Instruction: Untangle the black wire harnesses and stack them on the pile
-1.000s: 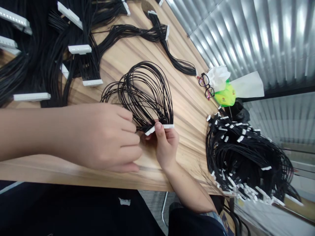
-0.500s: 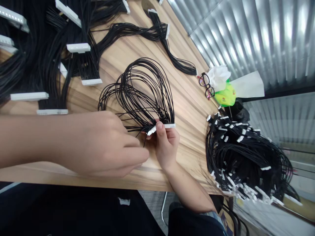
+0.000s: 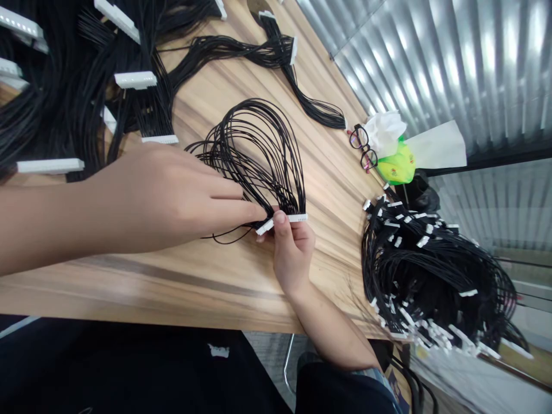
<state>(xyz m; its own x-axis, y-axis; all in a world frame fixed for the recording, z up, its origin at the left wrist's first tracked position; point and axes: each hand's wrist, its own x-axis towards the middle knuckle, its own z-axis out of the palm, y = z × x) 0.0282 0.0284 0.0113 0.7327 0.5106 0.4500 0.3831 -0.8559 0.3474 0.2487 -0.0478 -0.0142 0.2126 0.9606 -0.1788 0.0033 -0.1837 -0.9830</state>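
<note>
My right hand [image 3: 294, 244] holds the white connector ends of a looped black wire harness [image 3: 259, 135], with the thumb pressed on top. One white connector [image 3: 297, 218] points out to the right of the thumb; a second white connector [image 3: 264, 227] sits at an angle to its left. My left hand [image 3: 181, 192] reaches in from the left, palm down, its fingers closed at the wires just behind the angled connector. Its thumb and exact grip are hidden beneath the hand. A loose wire curves below the left fingertips.
Bundles of black wires with white connectors [image 3: 135, 80] cover the table's left side. Another harness [image 3: 241, 49] lies at the back. Glasses [image 3: 363, 146], white tissue [image 3: 383, 131] and a green packet [image 3: 397, 165] sit by the right edge. A large harness pile [image 3: 431, 276] is at right.
My left hand has moved up and to the right, its fingertips now at the wires by the angled connector. My right hand keeps its hold in the same place.
</note>
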